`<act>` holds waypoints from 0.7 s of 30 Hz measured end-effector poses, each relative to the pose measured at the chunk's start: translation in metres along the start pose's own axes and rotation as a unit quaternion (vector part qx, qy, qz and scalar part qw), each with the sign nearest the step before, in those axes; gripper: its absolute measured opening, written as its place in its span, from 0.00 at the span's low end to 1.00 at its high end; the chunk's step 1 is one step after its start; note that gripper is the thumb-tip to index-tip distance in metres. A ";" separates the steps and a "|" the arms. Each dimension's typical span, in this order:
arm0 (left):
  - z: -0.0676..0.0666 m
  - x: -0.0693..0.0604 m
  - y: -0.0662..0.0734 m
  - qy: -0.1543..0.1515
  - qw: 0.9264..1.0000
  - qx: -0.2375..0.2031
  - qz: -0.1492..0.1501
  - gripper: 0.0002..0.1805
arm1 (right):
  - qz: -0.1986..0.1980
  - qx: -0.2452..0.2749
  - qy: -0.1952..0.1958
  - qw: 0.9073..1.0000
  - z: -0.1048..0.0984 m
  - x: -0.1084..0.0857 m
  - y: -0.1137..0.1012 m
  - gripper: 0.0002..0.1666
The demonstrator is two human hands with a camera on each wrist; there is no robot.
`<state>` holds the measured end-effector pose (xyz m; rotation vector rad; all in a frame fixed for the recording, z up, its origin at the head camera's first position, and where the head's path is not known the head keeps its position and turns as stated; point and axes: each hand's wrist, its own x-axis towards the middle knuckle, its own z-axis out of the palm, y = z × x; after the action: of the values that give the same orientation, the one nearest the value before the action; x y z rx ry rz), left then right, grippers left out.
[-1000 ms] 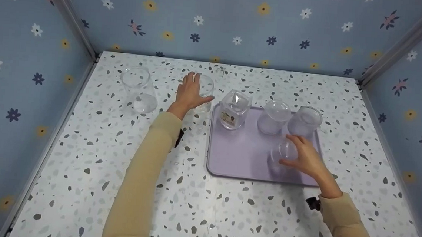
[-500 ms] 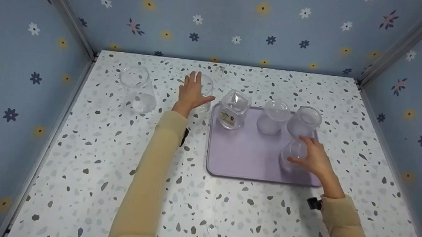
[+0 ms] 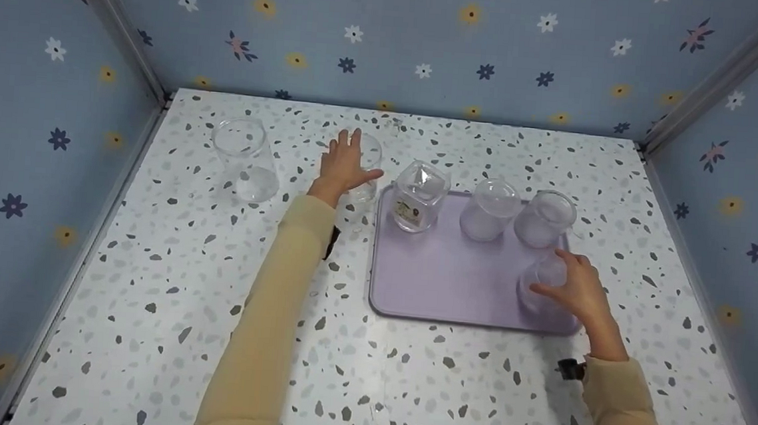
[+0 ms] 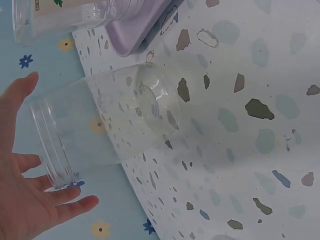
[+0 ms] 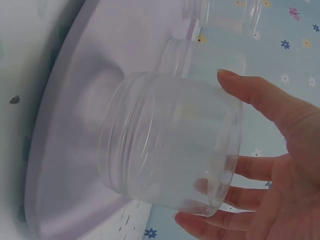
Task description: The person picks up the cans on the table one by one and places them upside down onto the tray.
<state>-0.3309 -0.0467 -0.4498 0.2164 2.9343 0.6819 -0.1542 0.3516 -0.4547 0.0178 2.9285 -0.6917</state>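
On the right of the lilac tray [image 3: 440, 290], my right hand [image 3: 584, 290] grips a clear round jar [image 3: 537, 283] between thumb and fingers; in the right wrist view this jar [image 5: 170, 142] is upside down, its threaded neck towards the tray. My left hand [image 3: 341, 168] is spread beside a tall clear jar [image 3: 371, 152] standing left of the tray. In the left wrist view the fingers of my left hand [image 4: 35, 185] lie along the upper end of this jar [image 4: 105, 120], and the thumb stands apart from it.
A square clear jar [image 3: 418, 198] with a label and two round clear jars [image 3: 491, 210], [image 3: 545, 219] stand along the tray's back. A large clear jar [image 3: 247, 163] is at the back left of the speckled table [image 3: 170, 238]. Flowered panels [image 3: 404, 41] enclose the back and sides.
My right hand and its jar have moved right across the tray. My left hand has stayed near the tall jar, with its forearm shifted slightly right.
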 end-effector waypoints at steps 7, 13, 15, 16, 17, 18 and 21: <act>0.001 0.000 -0.001 0.018 1.000 -0.003 0.004 0.48 | 0.015 -0.002 -0.005 1.000 0.001 -0.001 0.006 0.52; 0.000 0.000 -0.002 0.017 0.999 -0.028 0.005 0.48 | 0.015 -0.004 -0.009 1.000 0.002 -0.001 0.007 0.52; -0.001 -0.001 -0.002 0.021 0.999 -0.034 0.006 0.48 | 0.015 -0.005 -0.009 1.000 0.002 0.000 0.008 0.51; -0.002 -0.001 -0.002 0.024 0.999 -0.036 0.005 0.48 | 0.015 -0.006 -0.010 1.000 0.002 0.000 0.008 0.51; -0.002 -0.002 -0.003 0.026 0.999 -0.039 0.004 0.48 | 0.016 -0.006 -0.010 1.000 0.002 0.000 0.009 0.51; -0.003 -0.002 -0.003 0.028 0.999 -0.042 0.004 0.48 | 0.016 -0.007 -0.010 1.000 0.002 0.000 0.009 0.52; -0.004 -0.004 -0.003 0.030 0.999 -0.045 0.003 0.48 | 0.018 -0.004 -0.009 1.000 0.004 -0.001 0.011 0.53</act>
<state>-0.3283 -0.0517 -0.4468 0.1977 2.9527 0.8327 -0.1521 0.3599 -0.4632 0.0640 2.9063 -0.6710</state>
